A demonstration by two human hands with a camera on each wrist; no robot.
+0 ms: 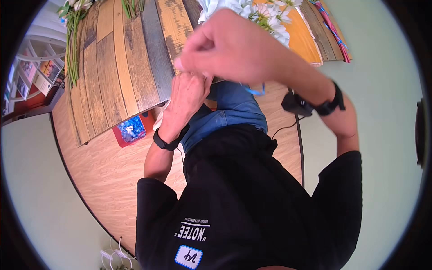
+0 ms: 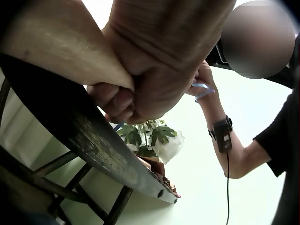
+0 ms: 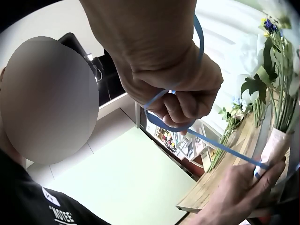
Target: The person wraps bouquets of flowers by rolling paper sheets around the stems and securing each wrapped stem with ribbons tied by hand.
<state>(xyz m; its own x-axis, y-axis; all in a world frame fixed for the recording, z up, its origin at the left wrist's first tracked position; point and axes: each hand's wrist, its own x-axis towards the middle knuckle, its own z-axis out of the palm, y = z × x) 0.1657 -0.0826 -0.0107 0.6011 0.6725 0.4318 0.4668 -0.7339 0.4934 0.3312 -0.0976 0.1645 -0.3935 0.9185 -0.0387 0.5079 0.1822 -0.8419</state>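
Note:
My left hand [image 1: 186, 94] grips the stems of a bouquet [image 3: 281, 79] at the table's near edge. White wrapping [image 3: 276, 143] covers the stems where the fingers close round them. From that wrapping a narrow blue ribbon [image 3: 225, 148] runs taut up to my right hand [image 1: 238, 45], which pinches it in curled fingers. Part of the ribbon loops loosely about the right hand and wrist in the right wrist view. White flowers [image 1: 274, 33] show beyond the right forearm in the head view. In the left wrist view, the left hand [image 2: 154, 70] hides the bound stems.
Green-stemmed flowers [image 1: 72, 54] lie at the table's left side. Orange sheet material [image 1: 303, 38] and a pink-and-blue bundle of strips [image 1: 333, 31] lie at the right. Under the wooden table [image 1: 103, 81] stands a red bin [image 1: 143, 123] with blue scraps. Cables hang from both wrist devices.

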